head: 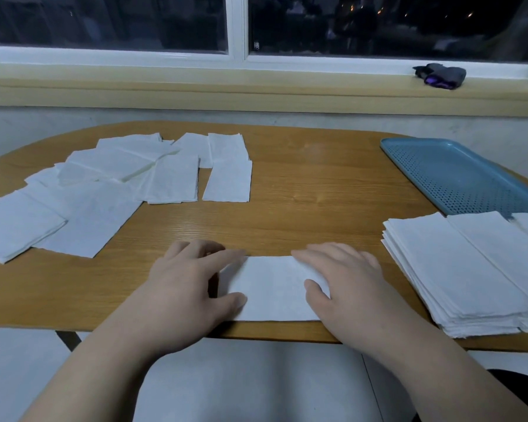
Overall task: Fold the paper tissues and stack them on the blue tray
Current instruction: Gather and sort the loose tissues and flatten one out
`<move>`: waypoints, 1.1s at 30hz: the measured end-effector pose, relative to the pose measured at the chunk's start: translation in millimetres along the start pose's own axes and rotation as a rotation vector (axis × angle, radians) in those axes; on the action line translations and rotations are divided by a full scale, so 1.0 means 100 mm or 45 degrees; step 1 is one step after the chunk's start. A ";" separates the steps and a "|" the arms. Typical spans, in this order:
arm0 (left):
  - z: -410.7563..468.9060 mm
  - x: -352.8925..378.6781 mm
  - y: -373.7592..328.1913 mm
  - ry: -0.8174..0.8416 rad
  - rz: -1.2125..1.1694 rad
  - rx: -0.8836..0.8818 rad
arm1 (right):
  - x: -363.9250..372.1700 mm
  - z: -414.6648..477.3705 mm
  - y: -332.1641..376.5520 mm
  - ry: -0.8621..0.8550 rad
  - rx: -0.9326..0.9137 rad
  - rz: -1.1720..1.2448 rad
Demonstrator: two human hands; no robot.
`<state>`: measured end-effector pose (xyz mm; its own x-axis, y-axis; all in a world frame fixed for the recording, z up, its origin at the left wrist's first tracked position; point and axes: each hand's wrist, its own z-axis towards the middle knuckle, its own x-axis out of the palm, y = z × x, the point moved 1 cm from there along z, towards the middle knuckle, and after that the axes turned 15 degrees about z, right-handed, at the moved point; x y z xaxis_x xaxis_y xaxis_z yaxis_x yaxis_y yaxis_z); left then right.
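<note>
A white paper tissue (272, 289) lies flat near the front edge of the wooden table (317, 190). My left hand (192, 278) presses on its left end with straight fingers. At its right end, my right hand (342, 275) presses down the same way. A blue perforated tray (457, 175) sits at the far right. A thick stack of white tissues (470, 272) covers the tray's near end. Several loose tissues (113, 190) lie spread over the left half of the table.
A window with a white frame and a yellow sill (256, 86) runs behind the table. A dark bundle with purple on it (441, 76) lies on the sill at the right. Bare wood shows in the middle of the table.
</note>
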<state>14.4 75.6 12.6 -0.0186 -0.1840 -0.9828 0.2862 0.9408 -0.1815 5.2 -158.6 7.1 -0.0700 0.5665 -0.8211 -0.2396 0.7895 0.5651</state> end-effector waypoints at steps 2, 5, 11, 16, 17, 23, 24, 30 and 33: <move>0.00 0.00 -0.02 0.006 0.035 0.036 | -0.01 0.00 0.02 0.003 -0.031 -0.027; 0.01 0.00 -0.04 0.010 0.008 0.105 | -0.05 -0.01 0.05 -0.004 -0.047 -0.035; 0.02 0.05 -0.16 0.063 -0.251 0.150 | -0.13 -0.14 0.11 0.111 -0.015 0.070; 0.00 0.04 -0.33 0.030 -0.511 0.122 | -0.25 -0.30 0.11 0.130 0.109 0.282; -0.02 0.02 -0.34 0.001 -0.563 0.111 | -0.29 -0.33 0.11 0.138 0.133 0.341; 0.01 -0.19 -0.78 -0.071 -1.059 0.193 | -0.73 -0.67 0.05 0.151 0.204 0.580; 0.04 -0.21 -0.90 -0.071 -1.113 0.212 | -0.82 -0.74 0.01 0.122 0.224 0.611; 0.32 -0.33 -1.60 0.053 -1.152 0.146 | -1.35 -1.19 -0.40 -0.218 0.325 0.912; 0.45 -0.36 -2.01 0.258 -1.274 0.257 | -1.57 -1.36 -0.67 -0.360 0.285 1.016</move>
<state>0.3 -119.6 86.3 -0.4912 -0.7850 -0.3774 0.2058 0.3164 -0.9260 -99.9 -332.5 87.8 0.1142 0.9835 -0.1401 -0.0235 0.1437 0.9893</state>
